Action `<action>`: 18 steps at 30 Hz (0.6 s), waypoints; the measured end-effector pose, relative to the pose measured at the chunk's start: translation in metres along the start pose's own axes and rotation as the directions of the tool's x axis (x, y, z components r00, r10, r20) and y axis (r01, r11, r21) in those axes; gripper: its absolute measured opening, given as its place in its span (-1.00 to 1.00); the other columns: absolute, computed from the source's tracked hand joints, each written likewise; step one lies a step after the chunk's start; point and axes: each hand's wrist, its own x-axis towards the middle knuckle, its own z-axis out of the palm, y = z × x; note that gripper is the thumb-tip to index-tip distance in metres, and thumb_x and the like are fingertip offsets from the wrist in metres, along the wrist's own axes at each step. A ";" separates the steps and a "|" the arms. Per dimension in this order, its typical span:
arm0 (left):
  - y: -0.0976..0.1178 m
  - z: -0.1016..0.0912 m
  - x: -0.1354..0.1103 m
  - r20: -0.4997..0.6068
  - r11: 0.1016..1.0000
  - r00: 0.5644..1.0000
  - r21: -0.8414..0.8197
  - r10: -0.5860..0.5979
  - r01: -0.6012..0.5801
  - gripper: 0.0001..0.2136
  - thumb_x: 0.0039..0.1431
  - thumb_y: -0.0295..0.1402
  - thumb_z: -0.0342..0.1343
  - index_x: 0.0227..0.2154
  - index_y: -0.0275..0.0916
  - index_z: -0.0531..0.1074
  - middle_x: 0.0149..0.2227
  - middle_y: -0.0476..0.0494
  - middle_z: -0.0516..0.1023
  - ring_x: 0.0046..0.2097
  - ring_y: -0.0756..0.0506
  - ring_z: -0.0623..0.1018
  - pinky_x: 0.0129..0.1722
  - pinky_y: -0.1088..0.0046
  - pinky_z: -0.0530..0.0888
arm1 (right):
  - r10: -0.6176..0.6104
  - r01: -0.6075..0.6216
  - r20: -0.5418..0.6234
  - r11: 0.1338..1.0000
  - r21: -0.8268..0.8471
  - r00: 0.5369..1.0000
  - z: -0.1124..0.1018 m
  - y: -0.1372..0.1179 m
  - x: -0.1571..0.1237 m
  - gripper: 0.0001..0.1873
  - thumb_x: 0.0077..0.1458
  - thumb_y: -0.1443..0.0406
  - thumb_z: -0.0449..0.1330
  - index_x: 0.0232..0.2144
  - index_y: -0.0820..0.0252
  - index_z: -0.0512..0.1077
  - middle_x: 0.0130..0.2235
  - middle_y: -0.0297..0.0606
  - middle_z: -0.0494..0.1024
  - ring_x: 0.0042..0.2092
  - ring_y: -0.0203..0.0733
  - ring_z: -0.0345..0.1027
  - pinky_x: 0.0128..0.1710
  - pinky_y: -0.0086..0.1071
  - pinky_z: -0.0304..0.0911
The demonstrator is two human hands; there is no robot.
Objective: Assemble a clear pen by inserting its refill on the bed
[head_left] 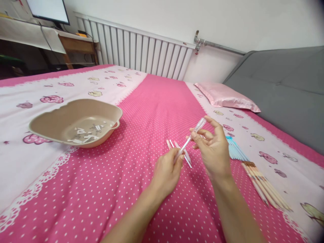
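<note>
Both my hands hold one thin pale pen (190,138) slantwise above the pink dotted bedspread. My left hand (167,172) pinches its lower end. My right hand (214,150) grips its upper, clear capped end between thumb and fingers. Under the hands lie a few pink and white pens (187,157) on the spread. To the right lie a bundle of blue pens (235,148) and a bundle of cream pens (263,184).
A beige plastic basin (76,116) with several small white and grey bits stands at the left on the bed. A pink pillow (225,96) lies at the far right by a grey headboard (286,87). A white radiator (136,50) runs along the wall.
</note>
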 end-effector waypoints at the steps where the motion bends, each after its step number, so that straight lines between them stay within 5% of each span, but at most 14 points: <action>1: 0.000 0.000 0.000 -0.003 1.000 1.000 -0.002 0.001 -0.001 -0.77 0.20 -0.26 -0.18 -0.41 -0.22 0.32 -0.53 0.01 0.34 -0.49 0.01 0.32 -0.49 0.50 0.17 | 0.002 -0.002 0.002 1.000 0.002 1.000 0.000 0.000 0.000 -0.40 0.01 0.22 0.11 0.10 0.01 0.03 -0.25 -0.26 0.40 -0.36 -0.28 0.38 -0.40 -0.37 0.34; 18: 0.002 -0.002 0.000 -0.011 1.000 1.000 0.016 -0.020 0.020 -0.77 0.21 -0.25 -0.18 -0.42 -0.23 0.30 -0.54 0.06 0.30 -0.50 0.04 0.29 -0.50 0.51 0.14 | 0.004 -0.008 0.043 0.996 0.083 0.999 0.004 0.002 -0.001 -0.42 -0.04 0.26 0.17 0.06 -0.01 0.11 -0.29 -0.30 0.39 -0.45 -0.33 0.35 -0.52 -0.44 0.30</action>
